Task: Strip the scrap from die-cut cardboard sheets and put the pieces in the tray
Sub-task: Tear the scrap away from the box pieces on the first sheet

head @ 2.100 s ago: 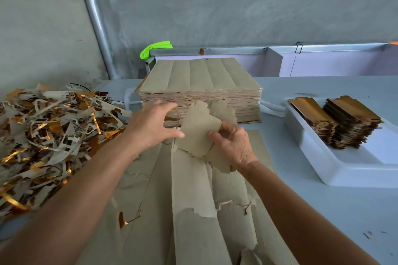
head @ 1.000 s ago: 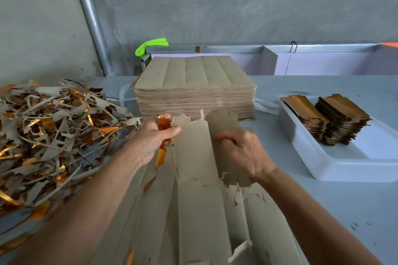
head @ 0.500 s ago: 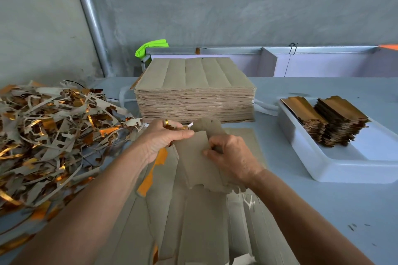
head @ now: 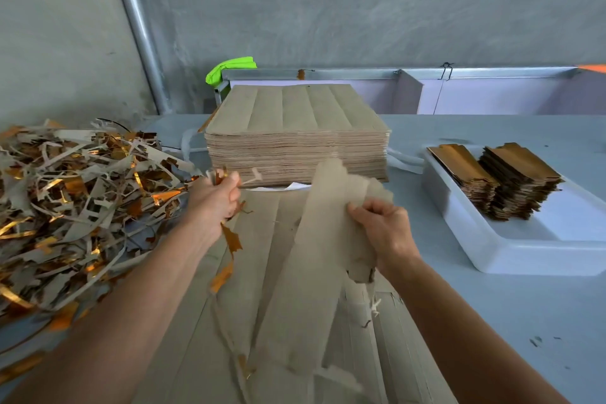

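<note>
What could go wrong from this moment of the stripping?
The right hand crumples the cardboard piece it grips, so it may crease or tear. The scrap strip dangling from the left hand may snag the die-cut sheet underneath. The scrap pile sits close and may spill onto it.

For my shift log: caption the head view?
Left hand pulls scrap strip; right hand grips cardboard piece.

No text, label, brand, number or sign can be read anywhere in the frame: the cardboard sheets, the scrap, the tray and the wall all show plain, unprinted surfaces.
</note>
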Available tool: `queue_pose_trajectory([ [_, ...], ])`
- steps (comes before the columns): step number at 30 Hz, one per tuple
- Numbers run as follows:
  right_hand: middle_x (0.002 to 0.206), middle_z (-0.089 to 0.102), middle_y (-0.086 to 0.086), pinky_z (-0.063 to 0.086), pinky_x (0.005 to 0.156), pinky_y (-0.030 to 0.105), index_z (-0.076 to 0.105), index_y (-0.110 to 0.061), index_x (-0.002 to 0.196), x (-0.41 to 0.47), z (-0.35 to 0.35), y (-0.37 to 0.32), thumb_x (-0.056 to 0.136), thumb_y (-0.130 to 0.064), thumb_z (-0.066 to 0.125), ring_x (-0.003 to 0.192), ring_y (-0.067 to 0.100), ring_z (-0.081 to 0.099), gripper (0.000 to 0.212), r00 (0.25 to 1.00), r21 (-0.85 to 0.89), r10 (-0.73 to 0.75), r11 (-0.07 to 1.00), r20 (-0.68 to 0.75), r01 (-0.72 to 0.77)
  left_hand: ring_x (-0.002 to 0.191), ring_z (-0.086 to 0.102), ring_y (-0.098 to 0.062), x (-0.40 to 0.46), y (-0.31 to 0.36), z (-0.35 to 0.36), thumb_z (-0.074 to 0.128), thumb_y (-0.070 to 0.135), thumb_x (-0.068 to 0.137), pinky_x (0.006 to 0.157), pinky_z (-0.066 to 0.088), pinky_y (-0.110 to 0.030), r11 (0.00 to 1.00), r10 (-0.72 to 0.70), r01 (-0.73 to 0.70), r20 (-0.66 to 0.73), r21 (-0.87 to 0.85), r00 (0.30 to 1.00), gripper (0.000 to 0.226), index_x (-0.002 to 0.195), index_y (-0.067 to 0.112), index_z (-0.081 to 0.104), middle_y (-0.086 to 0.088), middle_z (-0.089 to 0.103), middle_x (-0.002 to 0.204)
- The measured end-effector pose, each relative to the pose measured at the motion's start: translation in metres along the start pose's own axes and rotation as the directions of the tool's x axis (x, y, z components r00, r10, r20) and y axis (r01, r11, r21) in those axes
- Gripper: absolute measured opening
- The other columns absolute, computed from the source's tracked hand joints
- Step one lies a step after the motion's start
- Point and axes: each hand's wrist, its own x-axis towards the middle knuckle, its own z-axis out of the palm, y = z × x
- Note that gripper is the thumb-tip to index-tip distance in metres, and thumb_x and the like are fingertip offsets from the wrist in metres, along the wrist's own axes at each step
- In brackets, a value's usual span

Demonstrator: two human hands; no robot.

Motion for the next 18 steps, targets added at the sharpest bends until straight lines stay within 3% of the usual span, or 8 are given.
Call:
queue_pose_trajectory([
  [2, 0.060, 0.046, 0.004, 0.041, 0.049, 0.024, 0.048, -0.014, 0.059, 0.004, -0.003, -0.002, 0.086, -0.012, 0.067, 0.054, 0.014, 0.042, 0.033, 0.993, 0.144, 0.059, 0.989, -0.106, -0.043, 0.050, 0.033, -0.010, -0.002, -0.007, -0.004, 0.052, 0.021, 0.096, 0.045, 0.028, -0.021, 0.979, 0.073, -0.063, -0.039, 0.195, 0.997, 0.020, 0.077, 0.015, 0.054, 0.002, 0.041, 0.061],
  [5, 0.059, 0.042, 0.001, 0.036, 0.046, 0.021, 0.045, -0.015, 0.059, 0.008, 0.000, -0.003, 0.087, -0.013, 0.067, 0.052, 0.011, 0.037, 0.035, 0.986, 0.202, 0.025, 0.979, -0.165, 0.009, 0.055, 0.046, -0.010, -0.015, -0.011, 0.000, 0.064, 0.036, 0.086, 0.056, 0.039, -0.024, 0.916, 0.120, -0.170, 0.156, 0.364, 0.980, 0.020, 0.077, 0.018, 0.062, 0.003, 0.058, 0.059],
  [7, 0.060, 0.042, 0.001, 0.036, 0.045, 0.019, 0.045, -0.015, 0.060, 0.009, 0.007, -0.004, 0.087, -0.014, 0.066, 0.052, 0.009, 0.037, 0.034, 0.988, 0.224, -0.007, 0.974, -0.157, 0.042, 0.064, 0.055, 0.002, -0.026, -0.010, 0.009, 0.074, 0.049, 0.068, 0.062, 0.041, -0.020, 0.889, 0.012, -0.171, 0.350, 0.426, 0.937, 0.030, 0.084, 0.028, 0.062, 0.012, 0.067, 0.072],
  [9, 0.057, 0.042, -0.001, 0.036, 0.043, 0.016, 0.046, -0.015, 0.060, 0.008, 0.013, -0.006, 0.087, -0.014, 0.066, 0.048, 0.007, 0.037, 0.034, 0.991, 0.272, -0.035, 0.960, -0.132, 0.070, 0.075, 0.052, 0.009, -0.032, -0.014, 0.018, 0.082, 0.047, 0.054, 0.059, 0.039, -0.011, 0.854, -0.105, -0.148, 0.445, 0.498, 0.889, 0.047, 0.088, 0.034, 0.052, 0.018, 0.059, 0.084],
  [12, 0.057, 0.050, -0.002, 0.043, 0.049, 0.019, 0.051, -0.015, 0.060, 0.008, 0.015, -0.007, 0.087, -0.015, 0.066, 0.050, 0.006, 0.043, 0.031, 0.985, 0.227, -0.119, 0.963, -0.122, 0.145, 0.082, 0.057, -0.001, -0.031, -0.024, 0.024, 0.090, 0.028, 0.056, 0.063, 0.046, -0.016, 0.840, -0.193, -0.085, 0.441, 0.536, 0.876, 0.046, 0.088, 0.025, 0.057, 0.011, 0.064, 0.089],
  [15, 0.064, 0.056, -0.001, 0.046, 0.065, 0.031, 0.054, -0.017, 0.061, 0.016, 0.001, -0.008, 0.086, -0.016, 0.066, 0.062, 0.012, 0.047, 0.027, 0.952, 0.038, -0.226, 0.970, -0.206, 0.238, 0.100, 0.062, -0.020, -0.026, -0.022, 0.013, 0.089, 0.020, 0.058, 0.090, 0.049, -0.035, 0.816, -0.265, -0.038, 0.431, 0.577, 0.863, 0.054, 0.106, 0.012, 0.064, -0.003, 0.070, 0.102],
  [18, 0.067, 0.058, 0.000, 0.047, 0.070, 0.034, 0.055, -0.018, 0.061, 0.023, -0.013, -0.009, 0.086, -0.017, 0.067, 0.066, 0.014, 0.050, 0.027, 0.941, -0.028, -0.251, 0.968, -0.226, 0.251, 0.103, 0.058, -0.022, -0.019, -0.016, -0.002, 0.088, 0.019, 0.058, 0.089, 0.045, -0.034, 0.826, -0.253, 0.011, 0.352, 0.564, 0.901, 0.067, 0.117, 0.009, 0.058, -0.007, 0.066, 0.109],
])
